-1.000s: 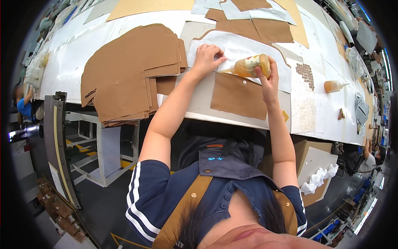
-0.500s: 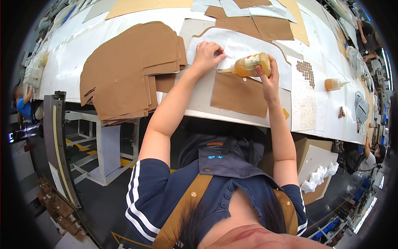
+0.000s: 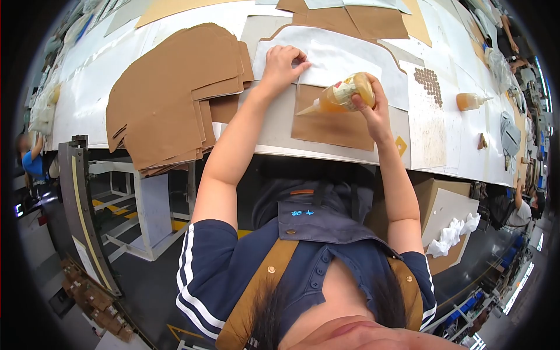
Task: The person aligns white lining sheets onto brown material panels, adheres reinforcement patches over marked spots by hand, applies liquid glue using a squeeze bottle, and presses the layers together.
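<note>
My right hand [image 3: 376, 109] is wrapped around a glue bottle [image 3: 352, 92] of amber liquid, tilted with its pale nozzle pointing down and left. The nozzle tip is over the left part of a brown rectangular piece [image 3: 335, 129]; I cannot tell whether it touches. My left hand [image 3: 283, 65] has its fingers curled and thumb drawn in on the white lining sheet [image 3: 356, 52], at the left edge of a whiter flap. Brown material shows along the sheet's upper edge. Left of my left forearm lies a stack of large brown cut pieces [image 3: 169, 87].
On the right are a speckled board [image 3: 429, 137], rows of small brown discs [image 3: 429, 84] and a second amber bottle [image 3: 468, 101] on its side. More brown pieces [image 3: 376, 22] lie at the back. A cardboard box [image 3: 429, 198] stands below the table's front edge.
The bottle's nozzle has swung down and left, from the white sheet's lower edge to over the brown rectangle. My left hand stays on the sheet. The whole view has shifted slightly.
</note>
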